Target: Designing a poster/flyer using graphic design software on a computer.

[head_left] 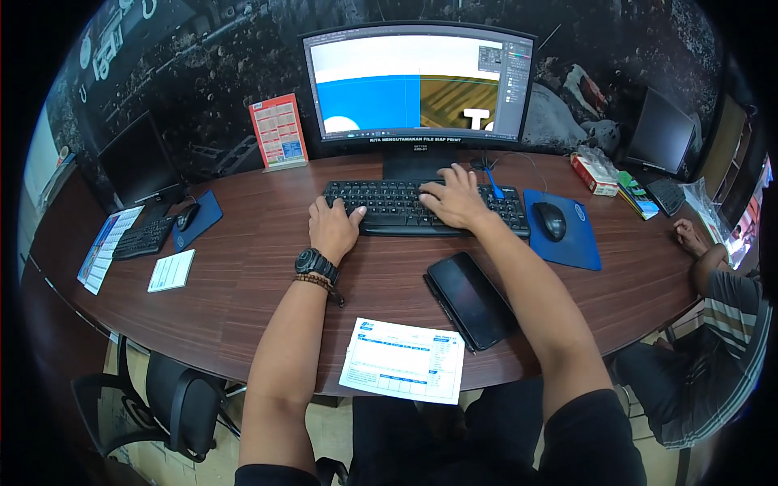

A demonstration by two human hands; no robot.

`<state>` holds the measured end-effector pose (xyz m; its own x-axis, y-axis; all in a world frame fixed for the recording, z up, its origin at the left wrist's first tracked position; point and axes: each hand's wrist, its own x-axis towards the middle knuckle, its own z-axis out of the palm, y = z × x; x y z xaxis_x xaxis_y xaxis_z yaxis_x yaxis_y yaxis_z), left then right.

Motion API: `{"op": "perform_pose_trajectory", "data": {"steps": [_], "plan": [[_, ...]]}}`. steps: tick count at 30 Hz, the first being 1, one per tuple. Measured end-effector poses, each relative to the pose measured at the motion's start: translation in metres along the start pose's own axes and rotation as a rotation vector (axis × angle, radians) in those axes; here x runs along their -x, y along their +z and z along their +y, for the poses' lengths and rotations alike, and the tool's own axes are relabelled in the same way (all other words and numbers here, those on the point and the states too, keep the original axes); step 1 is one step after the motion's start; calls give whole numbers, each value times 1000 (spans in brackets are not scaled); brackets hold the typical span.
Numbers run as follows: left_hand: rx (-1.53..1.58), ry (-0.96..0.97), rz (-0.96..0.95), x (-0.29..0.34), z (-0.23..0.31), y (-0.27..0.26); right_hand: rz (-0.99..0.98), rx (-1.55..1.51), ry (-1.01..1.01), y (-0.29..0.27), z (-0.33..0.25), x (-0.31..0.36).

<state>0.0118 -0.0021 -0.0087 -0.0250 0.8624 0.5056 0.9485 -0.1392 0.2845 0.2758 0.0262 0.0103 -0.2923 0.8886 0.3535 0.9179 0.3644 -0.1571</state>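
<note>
Black keys take both hands: the left hand (333,228) rests at the near-left corner of the keyboard (425,207), fingers loosely curled and holding nothing, a dark wristwatch (314,264) and a beaded band on the wrist; the right hand (454,198) lies flat over the middle-right keys, fingers spread, also holding nothing. The keyboard sits centred on the brown wood-grain desk (243,267), directly under the curved monitor (420,81), which shows a design program with blue and tan panels. Just right of the keyboard a black mouse (550,220) sits untouched on a blue mouse pad (577,243). Nearer the body, a black tablet (472,298) lies at an angle, and a printed form (403,360) overhangs the desk's front edge. Judgement: typing is best done with wrists level and the right hand kept close to the mouse — the form, being near the edge, should be pushed inward. At far right another person's hand (689,236) rests on the desk — separate from this work.
</note>
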Motion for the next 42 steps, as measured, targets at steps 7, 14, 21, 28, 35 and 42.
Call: {"op": "perform_pose_trajectory", "data": {"steps": [7, 14, 21, 28, 35, 42], "plan": [[-31, -11, -18, 0, 2, 0, 406, 164, 183, -44, 111, 80], [-3, -18, -55, 3, 3, 3, 425, -129, 318, -49, 140, 122], [2, -24, -78, -2, -3, -3, 397, -158, 396, -51, 136, 126], [97, -93, -181, -9, -7, -4, 423, -205, 365, -45, 143, 125], [41, -26, -100, -1, 12, -8, 444, -214, 357, -47, 142, 125], [37, -32, -71, -1, 7, -1, 422, -223, 372, -48, 140, 126]]}}
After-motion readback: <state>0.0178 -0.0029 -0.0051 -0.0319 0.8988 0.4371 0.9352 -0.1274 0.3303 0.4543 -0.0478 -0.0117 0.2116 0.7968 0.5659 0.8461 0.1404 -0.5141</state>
